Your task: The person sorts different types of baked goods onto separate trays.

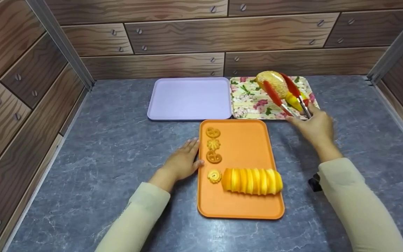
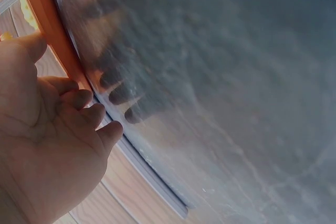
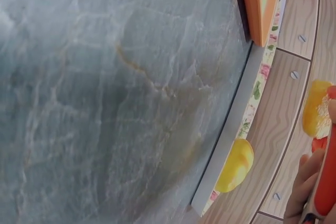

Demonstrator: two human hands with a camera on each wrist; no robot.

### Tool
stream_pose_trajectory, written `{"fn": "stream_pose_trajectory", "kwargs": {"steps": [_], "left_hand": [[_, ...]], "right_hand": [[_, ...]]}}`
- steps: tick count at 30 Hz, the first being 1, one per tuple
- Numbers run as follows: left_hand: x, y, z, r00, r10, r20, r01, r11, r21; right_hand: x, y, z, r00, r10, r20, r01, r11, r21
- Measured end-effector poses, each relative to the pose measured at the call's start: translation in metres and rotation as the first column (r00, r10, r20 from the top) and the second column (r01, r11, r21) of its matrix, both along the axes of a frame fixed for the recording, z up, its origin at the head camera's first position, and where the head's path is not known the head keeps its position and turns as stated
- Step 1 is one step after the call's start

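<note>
A pair of red-tipped tongs (image 1: 287, 96) is gripped by the right hand (image 1: 315, 127), whose fingers are curled round the metal handles. Between the red tips a round sesame-covered bun (image 1: 271, 83) is clamped and held raised above the floral tray (image 1: 252, 101), which lies at the back right of the grey marbled bench (image 1: 117, 150). A yellow piece (image 1: 293, 101) is seen on that tray just beneath the tongs, partly hidden by them; in the right wrist view a yellow rounded item (image 3: 234, 165) is seen at the tray's edge.

The left hand (image 1: 182, 161) is laid open and flat on the bench, its fingers straight and touching the left rim of the orange tray (image 1: 243, 140); in the left wrist view the fingertips (image 2: 79, 98) are seen against that orange rim.

On the orange tray four small cookies (image 1: 213, 154) are set in a column along the left side, and a row of yellow-orange slices (image 1: 252, 181) is laid beside the lowest cookie. A lilac tray (image 1: 190, 98) is placed behind the orange one, just beside the floral tray. Wood-patterned panels (image 1: 194, 35) enclose the bench.
</note>
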State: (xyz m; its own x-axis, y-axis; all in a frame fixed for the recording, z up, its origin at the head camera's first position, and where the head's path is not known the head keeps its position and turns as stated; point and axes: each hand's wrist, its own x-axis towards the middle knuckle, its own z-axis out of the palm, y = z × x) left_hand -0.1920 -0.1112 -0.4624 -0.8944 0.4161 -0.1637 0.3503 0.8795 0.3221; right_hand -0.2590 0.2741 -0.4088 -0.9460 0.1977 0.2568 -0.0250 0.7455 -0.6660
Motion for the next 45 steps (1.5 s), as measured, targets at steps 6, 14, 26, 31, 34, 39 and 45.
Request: {"fn": "stream_pose_trajectory", "kwargs": {"steps": [6,14,26,31,34,39,45], "left_hand": [[0.0,0.0,0.0,1.0,0.002,-0.002,-0.002,1.0,0.001],[0.0,0.0,0.001,1.0,0.001,0.005,-0.001,1.0,-0.012],[0.001,0.0,-0.001,1.0,-0.006,-0.011,0.006,1.0,0.003],[0.0,0.0,-0.001,1.0,-0.005,-0.017,0.005,1.0,0.003],[0.0,0.0,-0.002,1.0,-0.002,-0.013,0.002,1.0,-0.001],[0.0,-0.001,-0.002,1.0,0.001,0.0,-0.001,1.0,-0.007],[0.0,-0.001,-0.002,1.0,0.002,0.004,-0.002,1.0,-0.012]], "right_hand": [[0.0,0.002,-0.004,0.999,-0.012,0.043,0.01,0.999,0.052],[0.001,0.004,-0.008,0.99,-0.028,0.136,0.015,0.996,0.093],[0.001,0.008,-0.013,0.972,-0.04,0.231,0.007,0.99,0.14],[0.003,0.011,-0.015,0.969,-0.035,0.246,0.001,0.991,0.134],[0.005,0.012,-0.016,0.966,-0.028,0.255,-0.007,0.991,0.135],[0.006,0.013,-0.018,0.96,-0.019,0.279,-0.016,0.993,0.12],[0.006,0.013,-0.02,0.95,-0.026,0.31,-0.01,0.993,0.114]]}}
